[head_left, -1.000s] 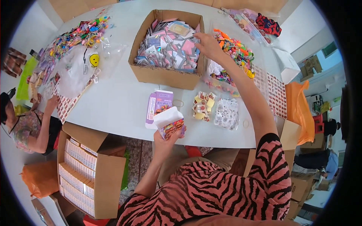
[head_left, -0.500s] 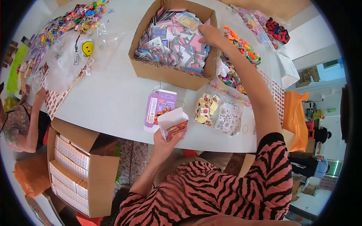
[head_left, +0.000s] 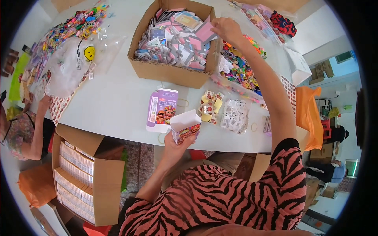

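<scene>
From the centre of the view, gripping toward six o'clock, in the left hand (head_left: 178, 143), a small open-topped folding carton (head_left: 189, 131), tilted, with white interior showing, firmly clamped between thumb and fingers. Out at one o'clock, pinching in the right hand (head_left: 228, 31) a pink grey-bordered card (head_left: 205, 32), caught at its edge between closed fingertips, over the three-o'clock rim of a corrugated cardboard box (head_left: 169, 76). Heaped inside that box at twelve o'clock with many similar cards (head_left: 177, 51).

Surrounded on the pale tabletop (head_left: 110, 104) by a flat-lying purple carton (head_left: 162, 108) with cartoon figures, toward ten o'clock, just beside the held one; by a rubber band (head_left: 188, 103) near it; by brown-and-white printed slips (head_left: 208, 108) at two o'clock; by a clear bag of small white packets (head_left: 235, 116) at three; by multicoloured trinkets (head_left: 236, 70) between one and two. Flanked at eight o'clock, below the table, by a large open shipping carton (head_left: 108, 188) packed with rows of small boxes (head_left: 75, 181).
</scene>
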Demonstrator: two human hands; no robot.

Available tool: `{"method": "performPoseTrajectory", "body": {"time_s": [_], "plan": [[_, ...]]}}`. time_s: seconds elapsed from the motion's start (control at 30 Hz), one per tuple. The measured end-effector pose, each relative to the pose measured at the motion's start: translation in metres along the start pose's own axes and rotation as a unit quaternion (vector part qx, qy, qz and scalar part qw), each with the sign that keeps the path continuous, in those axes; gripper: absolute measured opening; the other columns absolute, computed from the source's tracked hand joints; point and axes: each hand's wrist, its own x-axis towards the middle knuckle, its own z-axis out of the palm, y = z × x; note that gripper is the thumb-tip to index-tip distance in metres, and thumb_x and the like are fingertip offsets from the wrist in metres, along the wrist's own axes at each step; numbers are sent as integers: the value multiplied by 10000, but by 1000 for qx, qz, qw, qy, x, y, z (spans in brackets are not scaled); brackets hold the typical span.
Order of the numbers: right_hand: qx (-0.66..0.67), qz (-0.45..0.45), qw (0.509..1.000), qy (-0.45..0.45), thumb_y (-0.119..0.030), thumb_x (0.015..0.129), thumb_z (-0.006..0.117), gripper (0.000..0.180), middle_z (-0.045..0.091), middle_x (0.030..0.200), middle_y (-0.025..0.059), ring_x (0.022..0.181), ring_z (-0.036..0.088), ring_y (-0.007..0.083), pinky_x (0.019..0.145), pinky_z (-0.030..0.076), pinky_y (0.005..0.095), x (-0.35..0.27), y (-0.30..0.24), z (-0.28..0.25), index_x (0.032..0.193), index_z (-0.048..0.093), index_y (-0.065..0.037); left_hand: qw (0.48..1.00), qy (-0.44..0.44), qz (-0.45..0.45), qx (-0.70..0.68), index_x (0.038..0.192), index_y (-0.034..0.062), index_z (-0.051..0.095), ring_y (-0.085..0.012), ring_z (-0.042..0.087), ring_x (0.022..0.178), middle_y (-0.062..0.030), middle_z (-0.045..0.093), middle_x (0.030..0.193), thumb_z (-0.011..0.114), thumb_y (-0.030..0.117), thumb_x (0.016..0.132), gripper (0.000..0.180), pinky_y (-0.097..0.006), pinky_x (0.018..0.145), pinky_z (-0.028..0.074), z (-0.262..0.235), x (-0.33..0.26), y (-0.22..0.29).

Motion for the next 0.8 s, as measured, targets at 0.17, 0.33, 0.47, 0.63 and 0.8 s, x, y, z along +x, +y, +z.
{"method": "performPoseTrajectory", "body": {"time_s": [0.17,0.33,0.47,0.63,0.8], "plan": [[112,44,993,16,-185,795,632,183,667,787,112,726,639,299,676,510,401,-5,-11,-8,920,646,-52,1000,-3,19,24,1089,-48,580,-172,648,859,-125,670,950,642,104,857,285,-286,700,540,8,-7,2],[244,66,967,-42,-185,848,601,179,646,723,106,589,611,195,583,486,325,-21,-21,-12,938,646,-37,1000,-15,-6,1,1107,-36,568,-121,617,846,-88,658,975,672,96,830,325,-266,730,514,12,-17,1],[75,0,996,-56,-163,871,583,156,649,721,81,566,601,150,559,476,296,-38,-34,-24,952,645,-45,1000,-19,-10,2,1102,-37,573,-120,617,865,-79,657,977,681,75,816,326,-260,759,505,18,-25,7],[228,-5,971,72,-120,891,564,130,623,706,42,643,573,70,579,447,221,-60,-67,-65,974,630,-44,1000,-2,-5,2,1080,-32,593,-107,613,869,-67,662,965,717,11,759,346,-245,773,494,18,-27,8],[474,6,880,26,-81,888,576,140,634,810,40,752,575,65,657,469,215,-113,-108,-129,984,612,13,999,-13,29,40,1068,-55,590,-173,655,873,-114,677,939,699,7,777,317,-277,768,532,16,-19,7]]}}
